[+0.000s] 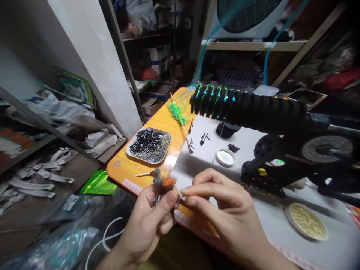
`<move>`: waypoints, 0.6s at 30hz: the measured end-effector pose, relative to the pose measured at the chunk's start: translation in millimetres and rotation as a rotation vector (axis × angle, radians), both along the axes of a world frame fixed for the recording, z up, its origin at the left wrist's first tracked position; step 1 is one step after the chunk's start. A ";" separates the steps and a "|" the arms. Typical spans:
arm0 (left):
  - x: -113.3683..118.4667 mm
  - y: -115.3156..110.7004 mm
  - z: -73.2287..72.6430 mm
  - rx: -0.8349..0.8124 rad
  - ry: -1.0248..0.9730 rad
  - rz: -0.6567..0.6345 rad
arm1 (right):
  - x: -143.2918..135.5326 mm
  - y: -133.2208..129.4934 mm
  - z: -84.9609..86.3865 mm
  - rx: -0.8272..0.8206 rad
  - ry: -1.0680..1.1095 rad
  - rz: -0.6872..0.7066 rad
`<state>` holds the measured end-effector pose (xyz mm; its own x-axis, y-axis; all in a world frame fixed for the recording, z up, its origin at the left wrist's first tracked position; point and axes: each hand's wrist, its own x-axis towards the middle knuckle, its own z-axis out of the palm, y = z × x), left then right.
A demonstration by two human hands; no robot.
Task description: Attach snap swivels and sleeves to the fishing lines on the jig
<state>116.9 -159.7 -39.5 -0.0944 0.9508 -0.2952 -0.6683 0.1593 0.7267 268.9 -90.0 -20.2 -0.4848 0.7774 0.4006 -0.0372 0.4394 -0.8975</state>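
Observation:
My left hand (157, 213) is closed around a bundle of thin stems with orange tips (169, 182) and a smaller grey-tipped cluster (158, 182), both rising above the thumb. Thumb and fingers of my right hand (222, 198) are pinched together just beside it, on something small and pale that I cannot make out. Both hands are at the front edge of the table. Just beyond them lies a small brush-like piece with a pale stick (147, 173). A white tray (127, 152) of black tubes and tiny grey pieces stands farther left.
On the orange table (118, 174), a white sheet carries a small white dish (225, 157) and several dark pieces. A stick with green threads (180, 116) lies behind. A black ribbed roller (253, 107) overhangs the right side. A bowl of golden pieces (306, 221) stands front right.

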 end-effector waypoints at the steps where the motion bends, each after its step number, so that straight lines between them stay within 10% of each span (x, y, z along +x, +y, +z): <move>1: 0.6 -0.1 -0.6 0.009 0.006 0.006 | 0.4 -1.0 -0.9 0.042 -0.008 0.006; 10: -9.5 -6.7 -11.4 0.070 0.544 0.129 | -3.4 -5.4 -5.3 0.279 -0.120 -0.048; 15: -62.0 -7.3 -12.0 0.134 1.128 0.573 | 1.1 -1.7 0.5 0.287 -0.153 -0.134; 18: -104.3 0.8 -13.0 0.061 1.552 0.399 | 3.6 -0.1 4.8 0.180 -0.152 -0.091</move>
